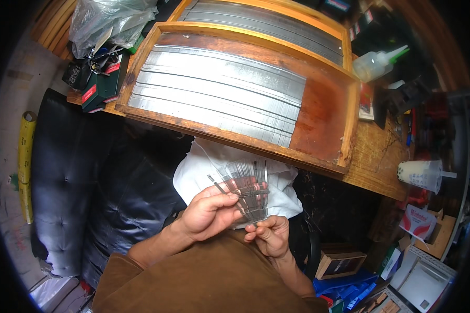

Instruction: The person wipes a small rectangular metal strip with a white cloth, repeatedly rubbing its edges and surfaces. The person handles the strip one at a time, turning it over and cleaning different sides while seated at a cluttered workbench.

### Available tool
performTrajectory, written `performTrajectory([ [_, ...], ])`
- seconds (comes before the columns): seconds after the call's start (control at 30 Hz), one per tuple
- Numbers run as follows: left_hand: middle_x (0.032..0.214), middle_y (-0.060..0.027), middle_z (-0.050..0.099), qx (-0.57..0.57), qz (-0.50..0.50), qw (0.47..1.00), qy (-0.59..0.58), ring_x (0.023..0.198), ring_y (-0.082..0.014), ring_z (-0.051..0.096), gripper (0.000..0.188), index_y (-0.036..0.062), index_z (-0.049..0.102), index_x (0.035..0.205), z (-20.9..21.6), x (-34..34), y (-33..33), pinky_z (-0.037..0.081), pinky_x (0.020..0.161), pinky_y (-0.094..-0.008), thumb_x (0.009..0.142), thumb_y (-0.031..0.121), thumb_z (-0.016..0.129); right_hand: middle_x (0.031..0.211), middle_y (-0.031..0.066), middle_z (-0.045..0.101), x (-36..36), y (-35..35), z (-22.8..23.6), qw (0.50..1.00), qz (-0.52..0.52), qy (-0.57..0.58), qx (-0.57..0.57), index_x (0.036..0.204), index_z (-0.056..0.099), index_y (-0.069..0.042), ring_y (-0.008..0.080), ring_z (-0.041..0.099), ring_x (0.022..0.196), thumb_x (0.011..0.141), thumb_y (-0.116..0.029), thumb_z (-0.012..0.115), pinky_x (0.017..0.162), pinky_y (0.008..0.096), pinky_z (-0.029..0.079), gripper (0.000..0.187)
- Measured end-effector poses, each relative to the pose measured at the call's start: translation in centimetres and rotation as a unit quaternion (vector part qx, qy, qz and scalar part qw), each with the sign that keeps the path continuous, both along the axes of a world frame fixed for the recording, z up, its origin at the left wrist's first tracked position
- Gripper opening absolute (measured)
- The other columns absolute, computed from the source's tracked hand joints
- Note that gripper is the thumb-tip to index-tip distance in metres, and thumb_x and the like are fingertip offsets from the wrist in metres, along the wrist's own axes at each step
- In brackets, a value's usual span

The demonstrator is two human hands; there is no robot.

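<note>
Over my lap, a fanned bundle of thin dark metal strips (pixel 253 195) is spread out, its far ends apart and its near ends gathered. My left hand (pixel 209 213) grips its left side, the thumb lying across the front and fingers behind. At the gathered near end, my right hand (pixel 271 236) pinches the strips between thumb and fingers. A white cloth (pixel 203 161) lies under the bundle on my lap. Beyond it, a wooden tray (pixel 235 136) holds rows of many similar thin silvery strips (pixel 219 86), packed side by side; its right end shows bare reddish wood.
A second wooden tray (pixel 344 44) of strips sits behind. A squeeze bottle (pixel 373 65) and a lidded drink cup (pixel 420 175) stand on the table's right side. Dark green boxes (pixel 104 86) and a plastic bag (pixel 107 23) are at left, above a black padded seat (pixel 73 182).
</note>
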State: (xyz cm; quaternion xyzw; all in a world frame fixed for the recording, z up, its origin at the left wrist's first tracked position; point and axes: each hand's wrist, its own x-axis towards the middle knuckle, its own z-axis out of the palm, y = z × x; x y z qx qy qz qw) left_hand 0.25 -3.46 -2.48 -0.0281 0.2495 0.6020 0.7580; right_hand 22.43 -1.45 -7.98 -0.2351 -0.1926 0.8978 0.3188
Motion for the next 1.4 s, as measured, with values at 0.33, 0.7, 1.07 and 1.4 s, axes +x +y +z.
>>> performTrajectory([
  [0.33, 0.115, -0.0185, 0.076, -0.092, -0.088, 0.961, 0.247, 0.104, -0.0231, 0.076, 0.042, -0.0060, 0.058, 0.139, 0.7, -0.8, -0.2, 0.063, 0.089, -0.0322, 0.099, 0.001, 0.070, 0.095, 0.0181, 0.080, -1.4, 1.1, 1.9, 0.851, 0.046, -0.263, 0.452, 0.097, 0.078, 0.006, 0.0222, 0.080, 0.088, 0.085, 0.008, 0.081, 0.081, 0.0296, 0.064, 0.013],
  [0.7, 0.117, -0.0155, 0.076, -0.022, -0.140, 0.958, 0.250, 0.107, -0.0181, 0.073, 0.042, -0.0057, 0.062, 0.135, -0.5, -0.5, -0.6, 0.061, 0.094, -0.0326, 0.094, -0.005, 0.074, 0.098, 0.0149, 0.080, -0.5, 3.4, 2.8, 0.826, 0.170, -0.205, 0.497, 0.102, 0.078, 0.001, 0.0261, 0.079, 0.090, 0.084, 0.003, 0.083, 0.079, 0.0325, 0.063, 0.019],
  [1.07, 0.113, -0.0159, 0.077, -0.043, -0.110, 0.956, 0.268, 0.105, -0.0191, 0.074, 0.037, -0.0064, 0.063, 0.132, -0.2, -0.2, -0.3, 0.062, 0.093, -0.0325, 0.096, -0.004, 0.073, 0.100, 0.0146, 0.080, -0.7, 3.3, 3.1, 0.825, 0.156, -0.225, 0.495, 0.104, 0.078, 0.002, 0.0252, 0.079, 0.091, 0.085, 0.005, 0.080, 0.080, 0.0322, 0.063, 0.019],
  [1.4, 0.109, -0.0159, 0.078, -0.038, -0.126, 0.960, 0.247, 0.100, -0.0188, 0.076, 0.032, -0.0064, 0.064, 0.127, -0.1, 0.1, 0.0, 0.063, 0.087, -0.0308, 0.097, -0.001, 0.072, 0.099, 0.0139, 0.079, -0.2, 4.5, 3.4, 0.786, 0.216, -0.196, 0.545, 0.109, 0.075, 0.000, 0.0290, 0.079, 0.089, 0.085, 0.004, 0.079, 0.076, 0.0352, 0.063, 0.025],
])
